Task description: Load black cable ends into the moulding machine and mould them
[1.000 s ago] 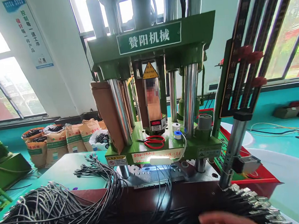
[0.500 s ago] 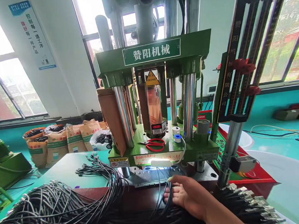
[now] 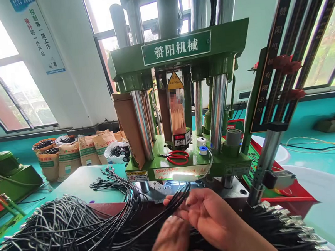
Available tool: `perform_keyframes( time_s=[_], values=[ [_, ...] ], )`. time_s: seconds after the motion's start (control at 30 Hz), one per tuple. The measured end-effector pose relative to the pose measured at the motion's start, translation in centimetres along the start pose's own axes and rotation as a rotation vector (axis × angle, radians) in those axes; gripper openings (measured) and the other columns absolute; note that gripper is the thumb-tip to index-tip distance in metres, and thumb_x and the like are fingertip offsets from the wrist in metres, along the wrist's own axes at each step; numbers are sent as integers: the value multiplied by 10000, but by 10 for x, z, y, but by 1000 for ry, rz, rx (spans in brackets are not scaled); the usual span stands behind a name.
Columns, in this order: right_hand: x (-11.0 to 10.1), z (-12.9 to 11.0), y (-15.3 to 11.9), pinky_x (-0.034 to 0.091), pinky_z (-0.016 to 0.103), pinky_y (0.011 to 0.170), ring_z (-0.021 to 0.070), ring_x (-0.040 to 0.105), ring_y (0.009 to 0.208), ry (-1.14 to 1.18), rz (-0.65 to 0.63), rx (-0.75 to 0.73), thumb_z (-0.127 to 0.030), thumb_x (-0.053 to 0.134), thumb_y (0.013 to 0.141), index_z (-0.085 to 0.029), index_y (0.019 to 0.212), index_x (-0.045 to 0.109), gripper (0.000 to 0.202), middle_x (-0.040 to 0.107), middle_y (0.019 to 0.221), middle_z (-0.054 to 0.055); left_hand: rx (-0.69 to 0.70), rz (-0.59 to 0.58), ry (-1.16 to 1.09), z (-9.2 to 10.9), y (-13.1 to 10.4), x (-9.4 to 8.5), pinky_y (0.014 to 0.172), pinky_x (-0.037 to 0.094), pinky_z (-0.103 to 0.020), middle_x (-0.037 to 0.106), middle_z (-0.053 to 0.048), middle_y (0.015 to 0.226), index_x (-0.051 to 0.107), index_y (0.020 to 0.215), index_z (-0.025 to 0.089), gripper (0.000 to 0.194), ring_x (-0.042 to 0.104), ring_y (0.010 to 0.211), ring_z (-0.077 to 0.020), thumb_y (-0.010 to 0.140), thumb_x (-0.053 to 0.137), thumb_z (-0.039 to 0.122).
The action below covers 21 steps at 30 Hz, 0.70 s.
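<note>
My right hand (image 3: 202,213) is curled around a small bundle of thin black cables (image 3: 176,202) in front of the press. The cables run up between its fingers towards the lit opening at the base of the press. Below and to the left, my left hand (image 3: 172,239) is over the worktop, close to the same bundle. Motion smears it and its fingertips are hidden. A large heap of black cables (image 3: 56,231) lies to the left of both hands. More cables with metal ends (image 3: 291,226) are laid in a row at the right.
The green press (image 3: 179,55) stands straight ahead, with red-handled scissors (image 3: 178,157) and a blue-and-white tape roll (image 3: 203,150) on its bed. A scale post (image 3: 264,172) rises at the right. Filled paper sacks (image 3: 68,158) stand by the wall, and a cardboard sheet (image 3: 128,128) leans against the press.
My left hand has come into view from below. My right hand has gone from open fingers beside the cables to closing around a bundle. The view has shifted slightly.
</note>
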State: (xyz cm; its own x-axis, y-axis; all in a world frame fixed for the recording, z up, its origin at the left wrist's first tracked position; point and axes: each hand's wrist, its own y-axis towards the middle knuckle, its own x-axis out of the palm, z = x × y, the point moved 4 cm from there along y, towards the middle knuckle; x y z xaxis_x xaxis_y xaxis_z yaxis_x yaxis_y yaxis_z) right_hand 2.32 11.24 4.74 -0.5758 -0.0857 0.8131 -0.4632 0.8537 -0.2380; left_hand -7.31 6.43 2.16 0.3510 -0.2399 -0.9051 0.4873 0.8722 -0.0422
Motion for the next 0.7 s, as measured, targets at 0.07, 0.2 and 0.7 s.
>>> perform_keyframes(
  time_s=[0.07,0.2,0.7],
  values=[
    [-6,-3,-4,472,411,930,262,665,918,-149,-59,-16,-24,496,527,-91,680,689,255,720,803,115,-120,18,30,-19,-4,-20,1099,327,-517,424,-136,1442,407,1393,179,665,401,1309,-342,778,635,287],
    [-37,-19,-24,399,433,994,263,599,1051,-1130,-59,-265,-168,589,755,-205,1080,696,344,693,1071,68,-106,4,54,-34,-20,-49,1133,262,-473,396,-36,1473,380,1403,311,613,338,1354,-290,834,595,382],
    [-54,-1,-46,358,358,1029,265,470,1198,-1812,-111,-268,-334,680,788,-264,1136,688,355,560,1262,86,50,-261,25,-39,-23,-59,625,369,-192,594,64,895,626,890,255,257,553,816,-129,675,761,292]
  ],
)
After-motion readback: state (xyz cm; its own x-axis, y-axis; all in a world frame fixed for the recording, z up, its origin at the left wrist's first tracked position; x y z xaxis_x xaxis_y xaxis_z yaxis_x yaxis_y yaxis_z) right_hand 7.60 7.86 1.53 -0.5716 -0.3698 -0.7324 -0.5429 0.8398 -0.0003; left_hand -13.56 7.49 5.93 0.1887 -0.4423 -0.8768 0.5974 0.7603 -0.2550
